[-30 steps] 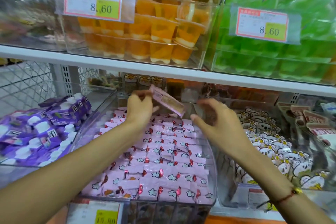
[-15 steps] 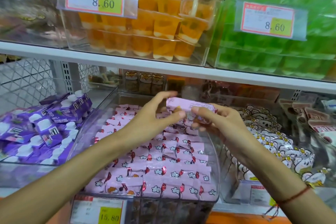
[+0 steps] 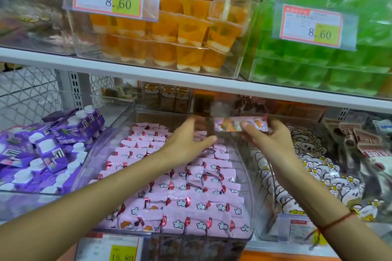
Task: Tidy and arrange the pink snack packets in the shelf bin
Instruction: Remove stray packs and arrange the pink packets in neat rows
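Packets [image 3: 180,195], pink with cloud prints, fill the clear bin [image 3: 248,193] at lower centre of the frame in overlapping rows. Left of it sits a bin of purple cartons [image 3: 42,150]; right of it, white flower-print bags [image 3: 318,171]. On the shelf above, orange cups [image 3: 180,34] stand at upper centre and green cups [image 3: 318,57] at upper right. The left hand [image 3: 186,144] hovers spread, fingers loose, over the back rows. The right hand [image 3: 273,140] pinches one packet [image 3: 240,125] level above the bin's back right corner.
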Tool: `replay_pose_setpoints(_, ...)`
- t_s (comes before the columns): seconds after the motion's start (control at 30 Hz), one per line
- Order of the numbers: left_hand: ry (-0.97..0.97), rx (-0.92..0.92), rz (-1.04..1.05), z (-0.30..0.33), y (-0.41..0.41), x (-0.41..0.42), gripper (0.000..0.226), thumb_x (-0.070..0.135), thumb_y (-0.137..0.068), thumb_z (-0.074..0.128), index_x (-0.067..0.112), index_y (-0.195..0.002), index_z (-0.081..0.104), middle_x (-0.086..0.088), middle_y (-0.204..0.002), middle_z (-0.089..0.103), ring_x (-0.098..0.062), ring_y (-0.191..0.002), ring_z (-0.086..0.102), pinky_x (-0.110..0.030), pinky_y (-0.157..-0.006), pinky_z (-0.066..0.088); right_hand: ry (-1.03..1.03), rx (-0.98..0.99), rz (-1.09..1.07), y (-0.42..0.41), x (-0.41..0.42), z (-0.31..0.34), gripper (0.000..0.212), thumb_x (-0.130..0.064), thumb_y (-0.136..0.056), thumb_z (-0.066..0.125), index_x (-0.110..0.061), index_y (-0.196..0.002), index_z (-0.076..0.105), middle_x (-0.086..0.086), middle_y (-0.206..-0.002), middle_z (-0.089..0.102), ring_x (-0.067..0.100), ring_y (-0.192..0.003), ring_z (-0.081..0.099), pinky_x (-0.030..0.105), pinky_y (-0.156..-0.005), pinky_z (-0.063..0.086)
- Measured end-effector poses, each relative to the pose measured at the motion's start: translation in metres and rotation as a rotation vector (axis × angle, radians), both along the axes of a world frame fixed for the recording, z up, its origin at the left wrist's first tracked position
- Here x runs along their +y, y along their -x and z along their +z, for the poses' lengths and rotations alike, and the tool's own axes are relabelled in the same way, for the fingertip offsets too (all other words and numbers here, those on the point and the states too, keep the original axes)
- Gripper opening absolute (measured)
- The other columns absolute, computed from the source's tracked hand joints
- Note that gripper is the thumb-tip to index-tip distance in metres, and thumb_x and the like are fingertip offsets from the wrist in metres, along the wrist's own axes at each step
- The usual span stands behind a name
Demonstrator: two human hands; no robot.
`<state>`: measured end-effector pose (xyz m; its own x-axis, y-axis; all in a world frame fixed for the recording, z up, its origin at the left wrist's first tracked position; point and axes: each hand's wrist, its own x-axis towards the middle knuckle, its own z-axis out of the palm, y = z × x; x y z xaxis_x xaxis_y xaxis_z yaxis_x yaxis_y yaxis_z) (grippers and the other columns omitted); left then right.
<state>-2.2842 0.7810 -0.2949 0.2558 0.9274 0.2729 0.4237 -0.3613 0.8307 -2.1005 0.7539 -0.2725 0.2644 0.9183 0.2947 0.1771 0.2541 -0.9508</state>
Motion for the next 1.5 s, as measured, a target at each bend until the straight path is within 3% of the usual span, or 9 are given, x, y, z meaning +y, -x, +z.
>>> replay_pose_setpoints(0.13,-0.035,0.431,-0.076,-0.005,-0.012,0.034,0.042,0.022,-0.098,0.048,0.020,-0.139,0.039,-0.005,-0.135,0.049,-0.020,-0.109,0.057,-0.036,-0.091,0.050,-0.053,-0.131,-0.161,-0.003,0.023,0.002,0.024,-0.020,-0.080,0.074,-0.006,-0.098,0.067,0.006,-0.095,0.071,0.022,-0.090,0.067,0.029,-0.076,0.051)
replay_pose_setpoints(0.27,-0.074,0.684,-0.177,-0.015,-0.016,0.049,0.037,0.028,-0.101,0.035,0.024,-0.136,0.045,-0.012,-0.131,0.054,-0.029,-0.110,0.055,-0.041,-0.093,0.048,-0.092,-0.379,-0.202,0.001,0.040,-0.002,0.030,-0.019,-0.078,0.076,-0.015,-0.094,0.051,-0.006,-0.075,0.059,0.020,-0.073,0.058,0.024,-0.058,0.042)
replay_pose_setpoints(0.53,-0.137,0.739,-0.283,-0.015,-0.006,0.051,0.042,0.033,-0.104,0.027,0.027,-0.143,0.041,-0.003,-0.148,0.039,-0.025,-0.129,0.041,-0.038,-0.107,0.035,-0.260,-1.156,-0.171,0.013,0.055,0.009,0.037,-0.021,-0.075,0.076,-0.018,-0.107,0.058,0.007,-0.098,0.070,0.030,-0.086,0.066,0.029,-0.065,0.047)
replay_pose_setpoints(0.7,-0.168,0.685,-0.181,-0.018,0.008,0.053,0.039,0.029,-0.102,0.033,0.029,-0.138,0.046,0.001,-0.147,0.039,-0.022,-0.135,0.033,-0.041,-0.110,0.029,0.115,-1.496,-0.073,0.036,0.079,0.004,0.032,-0.018,-0.084,0.068,-0.016,-0.116,0.062,0.008,-0.129,0.053,0.028,-0.115,0.052,0.039,-0.095,0.048)
replay_pose_setpoints(0.8,-0.156,0.634,-0.156,-0.018,0.018,0.054,0.038,0.022,-0.100,0.039,0.026,-0.136,0.049,0.000,-0.144,0.044,-0.020,-0.128,0.041,-0.035,-0.105,0.035,0.196,-1.461,0.034,0.037,0.085,0.006,0.032,-0.017,-0.084,0.066,-0.017,-0.116,0.064,0.006,-0.139,0.041,0.027,-0.122,0.046,0.040,-0.102,0.043)
replay_pose_setpoints(1.03,-0.182,0.591,-0.177,-0.015,-0.002,0.064,0.039,0.025,-0.100,0.039,0.027,-0.139,0.041,0.000,-0.141,0.042,-0.012,-0.101,0.051,-0.025,-0.081,0.043,0.138,-1.188,-0.043,0.003,0.024,-0.003,0.023,-0.029,-0.093,0.049,-0.017,-0.103,0.066,0.009,-0.095,0.068,0.030,-0.086,0.063,0.031,-0.072,0.048)
replay_pose_setpoints(1.13,-0.223,0.752,-0.184,-0.019,-0.017,0.068,0.040,0.031,-0.102,0.033,0.028,-0.142,0.039,0.002,-0.148,0.037,-0.020,-0.123,0.044,-0.036,-0.100,0.038,0.074,-1.079,-0.010,-0.002,-0.001,-0.011,0.026,-0.027,-0.093,0.049,-0.024,-0.112,0.066,0.007,-0.097,0.071,0.029,-0.091,0.065,0.036,-0.081,0.052)
replay_pose_setpoints(1.23,-0.263,0.878,-0.156,-0.019,-0.023,0.071,0.042,0.035,-0.102,0.029,0.031,-0.143,0.035,0.004,-0.151,0.033,-0.023,-0.133,0.035,-0.039,-0.105,0.028,0.003,-1.043,0.041,-0.006,-0.009,-0.014,0.029,-0.027,-0.095,0.048,-0.025,-0.119,0.063,0.004,-0.084,0.072,0.021,-0.076,0.064,0.029,-0.069,0.048)
replay_pose_setpoints(1.5,-0.238,1.017,-0.179,-0.021,-0.024,0.076,0.038,0.037,-0.100,0.027,0.022,-0.120,0.056,-0.008,-0.125,0.057,-0.027,-0.117,0.047,-0.042,-0.097,0.038,-0.060,-1.008,0.056,-0.006,-0.007,-0.018,0.033,-0.028,-0.097,0.043,-0.023,-0.126,0.059,0.005,-0.096,0.072,0.024,-0.090,0.063,0.030,-0.073,0.044)
